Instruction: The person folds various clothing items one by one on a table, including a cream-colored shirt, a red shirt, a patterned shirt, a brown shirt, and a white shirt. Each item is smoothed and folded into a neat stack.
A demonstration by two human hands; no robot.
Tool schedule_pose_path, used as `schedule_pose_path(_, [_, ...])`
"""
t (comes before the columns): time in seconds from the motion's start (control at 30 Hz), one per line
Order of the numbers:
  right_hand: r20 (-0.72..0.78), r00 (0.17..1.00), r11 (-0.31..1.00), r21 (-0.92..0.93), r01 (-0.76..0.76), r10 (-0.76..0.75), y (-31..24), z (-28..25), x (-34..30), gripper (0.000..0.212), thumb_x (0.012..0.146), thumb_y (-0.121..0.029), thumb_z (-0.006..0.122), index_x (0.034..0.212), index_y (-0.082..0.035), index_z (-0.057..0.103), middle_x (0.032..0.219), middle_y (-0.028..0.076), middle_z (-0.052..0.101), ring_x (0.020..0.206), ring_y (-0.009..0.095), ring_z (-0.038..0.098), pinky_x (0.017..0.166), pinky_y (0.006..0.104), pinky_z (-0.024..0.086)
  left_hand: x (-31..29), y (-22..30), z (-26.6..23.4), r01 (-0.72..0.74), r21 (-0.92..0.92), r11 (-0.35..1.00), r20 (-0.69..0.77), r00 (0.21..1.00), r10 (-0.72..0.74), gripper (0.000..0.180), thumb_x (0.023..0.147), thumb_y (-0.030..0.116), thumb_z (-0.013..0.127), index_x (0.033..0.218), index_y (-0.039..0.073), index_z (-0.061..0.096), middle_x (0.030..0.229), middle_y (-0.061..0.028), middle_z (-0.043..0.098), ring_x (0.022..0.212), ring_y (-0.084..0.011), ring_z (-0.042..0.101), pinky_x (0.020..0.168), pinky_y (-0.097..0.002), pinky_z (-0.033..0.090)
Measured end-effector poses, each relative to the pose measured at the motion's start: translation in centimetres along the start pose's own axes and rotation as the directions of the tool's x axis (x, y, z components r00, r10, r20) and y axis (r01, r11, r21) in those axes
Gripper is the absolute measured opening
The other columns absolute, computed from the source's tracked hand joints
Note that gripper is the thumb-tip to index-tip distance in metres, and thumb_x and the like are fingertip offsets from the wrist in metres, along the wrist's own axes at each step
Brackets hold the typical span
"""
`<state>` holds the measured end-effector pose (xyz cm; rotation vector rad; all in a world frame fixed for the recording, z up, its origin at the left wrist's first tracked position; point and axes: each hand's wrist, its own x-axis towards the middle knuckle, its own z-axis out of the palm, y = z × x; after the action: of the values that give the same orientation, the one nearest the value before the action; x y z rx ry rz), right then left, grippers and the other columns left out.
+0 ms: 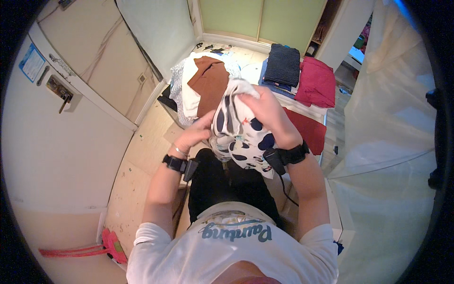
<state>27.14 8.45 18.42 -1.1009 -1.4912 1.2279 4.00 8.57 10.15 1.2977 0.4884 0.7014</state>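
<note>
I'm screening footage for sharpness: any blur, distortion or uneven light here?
Head view: the left hand looks motion-blurred, as does the top of the spotted cloth; fisheye bending curves the white door's edges; corners fall to black; the striped folded garment's stripes stay readable.

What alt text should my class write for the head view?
Seen from above, a left hand and a right hand hold a dark-spotted white cloth. Beyond, a brown garment tops a loose clothes pile; folded clothes lie to its right.

The spotted garment (243,141) is matt cloth—the door handle (64,102) metal.
</note>
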Motion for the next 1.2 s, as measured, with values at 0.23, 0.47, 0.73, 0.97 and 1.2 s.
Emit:
schedule_pose_path(0.23, [-0.139,0.981,0.857,0.513,-0.043,0.132,-2.2,0.0,-0.7,0.033,0.094,-0.029,0.057,0.108,0.000,0.063,0.083,0.003,0.066,0.065,0.012,0.060,0.057,0.0259,0.047,0.2,-7.1,-0.3,0.244,-0.004,0.970,-0.169,0.956,-0.241,0.050,0.091,0.021,0.066,0.134,0.001,0.050,0.126,-0.0028,0.058,0.109,-0.0137,0.056,0.093,-0.0295,0.045])
schedule_pose_path(0.47, [-0.217,0.934,0.792,0.603,-0.100,0.284,0.0,-2.6,-1.9,0.031,0.095,-0.029,0.054,0.106,-0.001,0.062,0.084,0.005,0.065,0.065,0.013,0.061,0.060,0.0263,0.049,1.2,-11.0,-1.8,0.193,-0.222,0.956,-0.186,0.954,-0.236,0.038,0.098,0.017,0.051,0.133,0.002,0.050,0.127,-0.0052,0.060,0.113,-0.0149,0.056,0.099,-0.0300,0.041])
schedule_pose_path(0.73, [-0.428,0.839,0.711,0.699,0.072,0.336,7.6,-8.2,-6.4,0.040,0.093,-0.035,0.056,0.113,0.000,0.060,0.095,0.009,0.066,0.078,0.017,0.065,0.066,0.0298,0.053,7.5,-4.2,-5.4,0.169,0.603,0.780,-0.554,0.792,0.257,0.021,0.093,0.015,0.055,0.105,-0.001,0.062,0.093,-0.0045,0.065,0.088,-0.0137,0.058,0.082,-0.0278,0.047])
schedule_pose_path(0.97, [-0.733,0.480,0.712,0.647,0.274,0.482,10.4,-13.5,-14.6,0.048,0.098,-0.037,0.053,0.132,-0.004,0.049,0.122,0.011,0.061,0.109,0.027,0.061,0.093,0.0406,0.050,20.5,3.6,5.2,0.003,0.877,0.481,-0.166,0.940,0.297,0.033,0.085,0.025,0.064,0.114,0.009,0.064,0.104,-0.0158,0.065,0.096,-0.0305,0.063,0.086,-0.0354,0.048])
schedule_pose_path(1.2, [-0.910,0.302,0.958,0.255,-0.129,0.283,22.8,-18.3,-19.8,0.050,0.086,-0.030,0.067,0.119,0.005,0.053,0.106,0.015,0.061,0.093,0.024,0.058,0.080,0.0368,0.048,19.4,-9.4,10.1,-0.069,0.923,0.379,-0.067,0.940,0.336,0.063,0.080,0.025,0.072,0.135,0.012,0.047,0.128,-0.0274,0.044,0.117,-0.0440,0.048,0.100,-0.0465,0.042])
